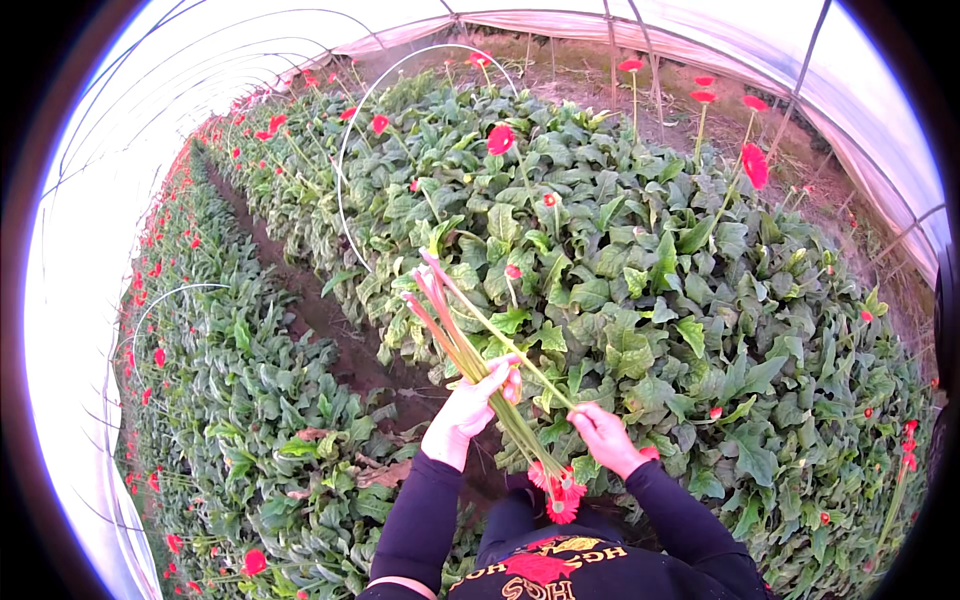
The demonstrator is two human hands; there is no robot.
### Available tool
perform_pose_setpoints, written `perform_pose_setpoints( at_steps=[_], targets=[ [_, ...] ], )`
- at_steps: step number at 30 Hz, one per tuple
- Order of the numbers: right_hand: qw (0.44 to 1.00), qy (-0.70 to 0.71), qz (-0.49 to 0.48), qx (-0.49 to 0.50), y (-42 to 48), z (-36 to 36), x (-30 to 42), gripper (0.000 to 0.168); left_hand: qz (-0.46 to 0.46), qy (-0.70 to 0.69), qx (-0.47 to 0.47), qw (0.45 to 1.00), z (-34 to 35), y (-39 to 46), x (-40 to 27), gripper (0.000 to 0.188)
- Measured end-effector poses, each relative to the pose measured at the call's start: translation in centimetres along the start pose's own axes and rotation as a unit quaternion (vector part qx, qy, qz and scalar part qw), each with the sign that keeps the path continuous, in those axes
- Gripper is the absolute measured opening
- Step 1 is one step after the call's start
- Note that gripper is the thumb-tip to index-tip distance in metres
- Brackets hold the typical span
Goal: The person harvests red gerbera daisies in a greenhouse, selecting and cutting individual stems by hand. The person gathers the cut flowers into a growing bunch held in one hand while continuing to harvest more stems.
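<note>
My left hand (466, 411) is closed around a bunch of cut gerbera stems (461, 349). Their pinkish cut ends point up and away from me, while the red blooms (559, 491) hang head-down near my legs. Between the fingers of my right hand (606, 436) is a single gerbera stem (536, 369), slanting across to the cut ends of the bunch. A red bloom (649, 453) shows beside my right wrist; whether it belongs to that single stem is partly hidden by the hand.
A dense bed of leafy gerbera plants (630, 300) fills the right side, with upright red flowers (501, 139). Left of a narrow soil path (315, 300) runs another planted row (247, 390). A thin white hoop (341, 165) arches over the bed, under a plastic-film tunnel (82, 247).
</note>
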State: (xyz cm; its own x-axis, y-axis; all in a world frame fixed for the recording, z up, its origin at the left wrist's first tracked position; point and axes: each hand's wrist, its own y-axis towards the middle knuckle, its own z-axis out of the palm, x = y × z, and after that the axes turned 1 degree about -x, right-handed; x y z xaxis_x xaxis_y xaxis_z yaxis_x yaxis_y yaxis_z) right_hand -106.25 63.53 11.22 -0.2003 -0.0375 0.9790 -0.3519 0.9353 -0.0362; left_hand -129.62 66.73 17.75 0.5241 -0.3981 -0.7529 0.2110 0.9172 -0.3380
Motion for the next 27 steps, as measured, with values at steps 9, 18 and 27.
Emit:
perform_pose_setpoints(
  at_steps=[9,18,27],
  targets=[
    [0.996,-0.012,-0.013,0.086,3.0,3.6,1.7,0.021,0.044,0.106,-0.003,0.993,-1.0,2.2,-3.1,0.025],
    [0.996,0.017,-0.047,0.070,14.0,9.7,3.7,0.021,0.083,0.037,0.049,0.995,-7.8,6.8,-12.5,0.030],
    [0.939,0.158,0.078,-0.295,39.7,7.0,1.9,0.051,0.065,0.053,-0.041,0.996,-18.6,15.0,-26.2,0.036]
  ],
)
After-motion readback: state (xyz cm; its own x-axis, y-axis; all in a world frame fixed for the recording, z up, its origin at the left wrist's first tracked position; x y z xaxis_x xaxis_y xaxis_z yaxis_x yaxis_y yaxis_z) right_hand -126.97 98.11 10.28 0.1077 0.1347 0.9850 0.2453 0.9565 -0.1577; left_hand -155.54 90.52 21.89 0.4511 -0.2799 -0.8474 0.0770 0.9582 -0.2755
